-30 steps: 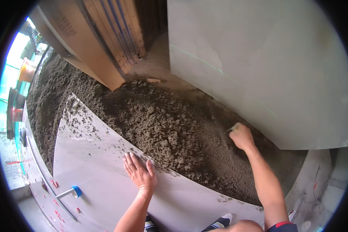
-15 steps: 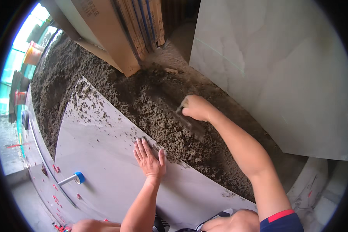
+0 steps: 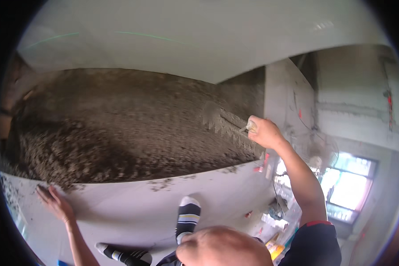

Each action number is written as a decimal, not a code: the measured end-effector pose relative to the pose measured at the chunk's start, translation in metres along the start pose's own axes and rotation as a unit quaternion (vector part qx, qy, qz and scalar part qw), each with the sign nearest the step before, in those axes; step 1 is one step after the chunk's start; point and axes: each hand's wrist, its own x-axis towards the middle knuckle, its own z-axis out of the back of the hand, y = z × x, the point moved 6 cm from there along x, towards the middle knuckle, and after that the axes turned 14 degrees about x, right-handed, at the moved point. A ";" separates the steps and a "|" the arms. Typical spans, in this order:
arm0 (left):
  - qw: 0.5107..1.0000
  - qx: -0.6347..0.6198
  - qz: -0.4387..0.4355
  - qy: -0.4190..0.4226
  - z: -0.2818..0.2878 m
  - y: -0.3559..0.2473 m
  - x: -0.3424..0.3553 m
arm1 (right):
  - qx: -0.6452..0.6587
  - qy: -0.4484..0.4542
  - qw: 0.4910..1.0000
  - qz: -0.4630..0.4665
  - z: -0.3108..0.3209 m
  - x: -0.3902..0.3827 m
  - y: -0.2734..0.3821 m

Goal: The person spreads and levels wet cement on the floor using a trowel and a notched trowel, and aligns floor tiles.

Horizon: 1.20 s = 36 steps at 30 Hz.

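My right hand [image 3: 265, 132] is closed around the handle of a notched trowel [image 3: 228, 126]. The trowel's mortar-smeared blade is over the right end of a bed of dark, damp mortar [image 3: 133, 119]. Crumbly mortar is heaped at the bed's left, while its middle looks flatter. Along the near edge lies a large pale tile [image 3: 133, 199] with loose crumbs on it. Far to the left, my left hand [image 3: 56, 205] rests on this tile, fingers stretched out beside the heap.
A big pale slab [image 3: 164, 48] spans the far side of the mortar. My feet in striped socks [image 3: 189, 217] are on the tile. To the right are a pale wall panel [image 3: 283, 93], a window [image 3: 350, 186] and a yellow item [image 3: 275, 250].
The view has swung to the right. My right hand has carried the trowel from the mortar heap to the bed's right end. My left hand stays on the tile, now at the picture's left.
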 end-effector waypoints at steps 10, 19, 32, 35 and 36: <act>0.784 -0.137 -0.564 0.220 0.063 -0.294 -0.178 | -0.020 0.115 0.963 -0.244 -0.009 -0.077 -0.169; 0.829 -0.076 -0.530 0.161 0.040 -0.354 -0.199 | 0.291 -0.163 0.905 -0.265 -0.194 -0.214 -0.170; 0.803 -0.027 -0.591 0.070 0.049 -0.301 -0.160 | 0.680 -0.103 0.700 -0.193 -0.169 -0.139 -0.034; 0.783 -0.023 -0.618 0.071 0.049 -0.297 -0.166 | 0.845 -0.086 0.491 -0.197 -0.172 -0.149 -0.066; 0.780 -0.023 -0.622 0.065 0.049 -0.297 -0.165 | 0.853 -0.083 0.467 -0.215 -0.174 -0.155 -0.076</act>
